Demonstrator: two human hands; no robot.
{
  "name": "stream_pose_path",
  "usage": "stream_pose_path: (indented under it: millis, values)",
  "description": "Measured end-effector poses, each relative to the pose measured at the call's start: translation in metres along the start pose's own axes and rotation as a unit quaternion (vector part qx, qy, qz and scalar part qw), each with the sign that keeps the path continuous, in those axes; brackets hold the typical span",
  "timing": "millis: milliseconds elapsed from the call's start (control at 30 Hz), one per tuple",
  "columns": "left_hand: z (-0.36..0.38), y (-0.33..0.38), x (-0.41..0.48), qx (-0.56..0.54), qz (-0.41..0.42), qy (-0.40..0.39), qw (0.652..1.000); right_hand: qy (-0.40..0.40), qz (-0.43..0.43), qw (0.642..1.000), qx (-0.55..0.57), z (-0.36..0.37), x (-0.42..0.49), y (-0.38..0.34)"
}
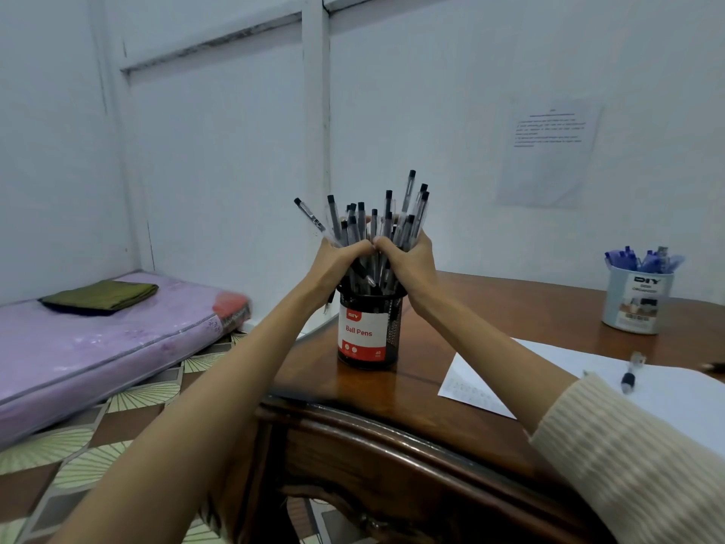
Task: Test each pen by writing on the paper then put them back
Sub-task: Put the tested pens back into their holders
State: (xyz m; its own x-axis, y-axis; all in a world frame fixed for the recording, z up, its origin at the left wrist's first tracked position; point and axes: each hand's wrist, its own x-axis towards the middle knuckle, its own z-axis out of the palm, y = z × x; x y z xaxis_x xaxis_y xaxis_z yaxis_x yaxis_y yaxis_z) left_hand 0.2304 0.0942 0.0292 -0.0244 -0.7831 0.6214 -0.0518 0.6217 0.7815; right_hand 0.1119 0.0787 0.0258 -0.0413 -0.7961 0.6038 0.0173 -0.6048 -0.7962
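A black mesh pen holder (368,331) with a red and white "Ball Pens" label stands on the wooden desk (392,390). A thick bundle of black-capped pens (376,221) sticks out of its top. My left hand (337,261) and my right hand (408,261) are both wrapped around this bundle just above the holder's rim, fingertips meeting in front. White paper (549,367) lies on the desk to the right, with one loose pen (632,373) resting on it.
A pale blue cup (637,298) holding several blue pens stands at the desk's far right. A printed sheet (549,151) hangs on the wall. Left of the desk, a pink mattress (98,347) with a folded green cloth (100,295) lies on the patterned floor.
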Motion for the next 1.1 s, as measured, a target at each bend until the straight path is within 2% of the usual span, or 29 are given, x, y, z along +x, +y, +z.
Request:
stream_pose_path:
  millis: [200,433,600,733,867,933,1033,1100]
  values:
    - [0.003,0.004,0.011,0.014,-0.088,-0.037,0.995,0.001,0.001,1.0,-0.015,-0.004,0.004,-0.003]
    - [0.006,0.007,0.018,-0.016,-0.1,-0.043,0.994,0.0,0.023,1.0,0.019,-0.002,0.005,-0.003]
    - [0.005,0.007,0.021,-0.023,-0.081,-0.016,0.996,-0.003,0.043,0.999,0.014,0.002,0.003,-0.003]
    - [0.004,0.005,0.016,0.046,-0.023,-0.058,0.997,0.039,0.079,0.996,-0.028,0.004,0.003,0.001]
    - [0.002,-0.001,0.007,0.048,-0.016,-0.079,0.996,-0.031,0.109,0.993,-0.022,-0.001,-0.008,0.007]
    - [-0.001,-0.01,0.003,0.047,-0.053,-0.073,0.995,-0.061,0.097,0.993,-0.016,-0.004,-0.015,0.012]
    - [-0.001,-0.022,-0.003,0.031,-0.154,-0.05,0.986,-0.059,0.047,0.997,-0.03,-0.006,-0.019,0.021]
    - [0.003,-0.024,-0.006,-0.015,-0.156,-0.008,0.988,-0.046,0.026,0.998,-0.023,-0.003,-0.02,0.021]
